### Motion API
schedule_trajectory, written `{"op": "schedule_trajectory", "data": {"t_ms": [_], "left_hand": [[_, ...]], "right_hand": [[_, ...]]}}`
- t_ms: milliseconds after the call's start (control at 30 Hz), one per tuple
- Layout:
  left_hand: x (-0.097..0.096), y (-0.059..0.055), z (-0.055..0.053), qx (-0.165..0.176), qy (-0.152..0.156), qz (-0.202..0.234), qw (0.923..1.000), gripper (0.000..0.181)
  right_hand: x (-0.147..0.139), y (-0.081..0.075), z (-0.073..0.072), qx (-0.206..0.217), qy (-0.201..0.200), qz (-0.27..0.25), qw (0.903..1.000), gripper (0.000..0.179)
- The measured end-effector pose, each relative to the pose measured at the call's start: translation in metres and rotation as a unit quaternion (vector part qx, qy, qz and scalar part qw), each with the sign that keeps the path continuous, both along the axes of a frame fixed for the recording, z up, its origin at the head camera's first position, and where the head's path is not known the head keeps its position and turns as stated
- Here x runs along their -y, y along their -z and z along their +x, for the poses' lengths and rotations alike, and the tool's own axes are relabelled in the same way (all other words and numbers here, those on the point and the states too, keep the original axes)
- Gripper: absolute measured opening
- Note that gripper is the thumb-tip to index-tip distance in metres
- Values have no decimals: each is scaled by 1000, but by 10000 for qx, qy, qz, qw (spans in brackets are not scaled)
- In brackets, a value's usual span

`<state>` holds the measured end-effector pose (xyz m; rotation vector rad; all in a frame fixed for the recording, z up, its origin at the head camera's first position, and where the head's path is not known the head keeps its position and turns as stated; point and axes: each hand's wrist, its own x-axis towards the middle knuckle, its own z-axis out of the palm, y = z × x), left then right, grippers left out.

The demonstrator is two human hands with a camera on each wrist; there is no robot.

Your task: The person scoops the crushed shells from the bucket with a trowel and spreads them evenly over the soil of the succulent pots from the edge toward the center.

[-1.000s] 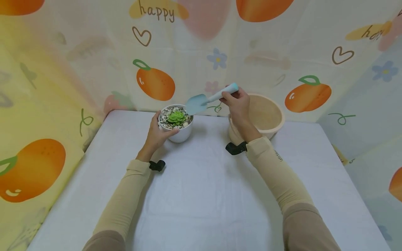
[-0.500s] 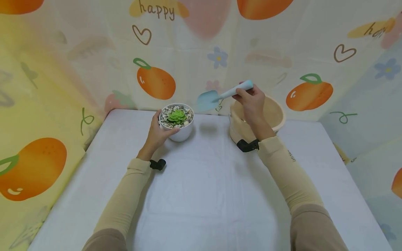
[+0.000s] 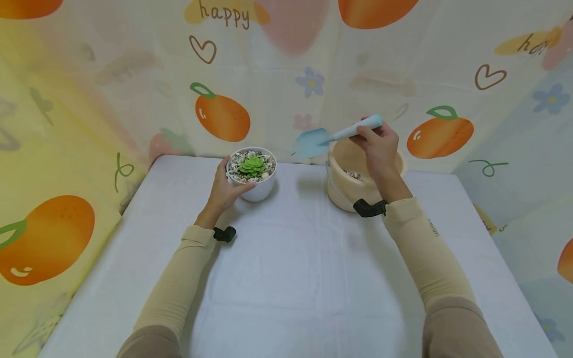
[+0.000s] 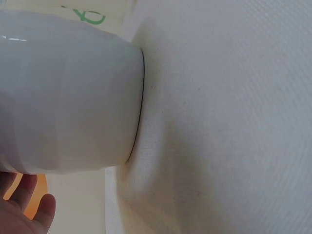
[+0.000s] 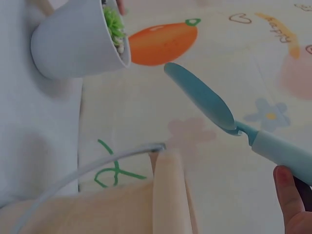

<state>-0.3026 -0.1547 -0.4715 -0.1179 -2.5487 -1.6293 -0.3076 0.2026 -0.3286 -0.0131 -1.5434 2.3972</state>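
Observation:
A white pot stands upright on the table, with a green succulent set among pebbles. My left hand grips its left side, fingers behind and thumb along the front. In the left wrist view the pot's smooth wall fills the upper left. My right hand holds a light blue trowel by its handle, above a beige bucket. The trowel's blade points left, in the air between pot and bucket. Some pebbles show inside the bucket, partly hidden by the right hand.
A wire handle hangs along the bucket's side in the right wrist view. The white-covered table ends at a patterned cloth backdrop. Black wrist cameras sit on both wrists.
My right hand has carried the trowel rightward, away from the succulent pot and over the bucket. Pebbles in the bucket have come into view. The left hand stays on the pot.

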Motion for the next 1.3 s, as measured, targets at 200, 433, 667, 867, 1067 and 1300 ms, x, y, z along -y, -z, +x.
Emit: {"op": "schedule_trajectory", "data": {"t_ms": [200, 433, 667, 867, 1067, 1300], "left_hand": [[-1, -1, 0, 62, 3, 1, 10000, 112], [-1, -3, 1, 22, 12, -17, 10000, 110], [-1, -3, 0, 39, 79, 71, 9999, 110], [0, 0, 0, -21, 97, 114, 9999, 112], [0, 1, 1, -93, 91, 175, 9998, 111], [0, 3, -1, -159, 86, 222, 9996, 109]], "right_hand": [[-18, 0, 2, -17, -68, -44, 10000, 14], [-38, -2, 5, -70, -14, -168, 9998, 9], [-58, -5, 10, -126, 226, -520, 9983, 8], [-70, -5, 12, -24, 432, -324, 9985, 7], [-80, -4, 14, 66, 611, -80, 9981, 8], [-85, -2, 14, 99, 949, 643, 9934, 9]]}}
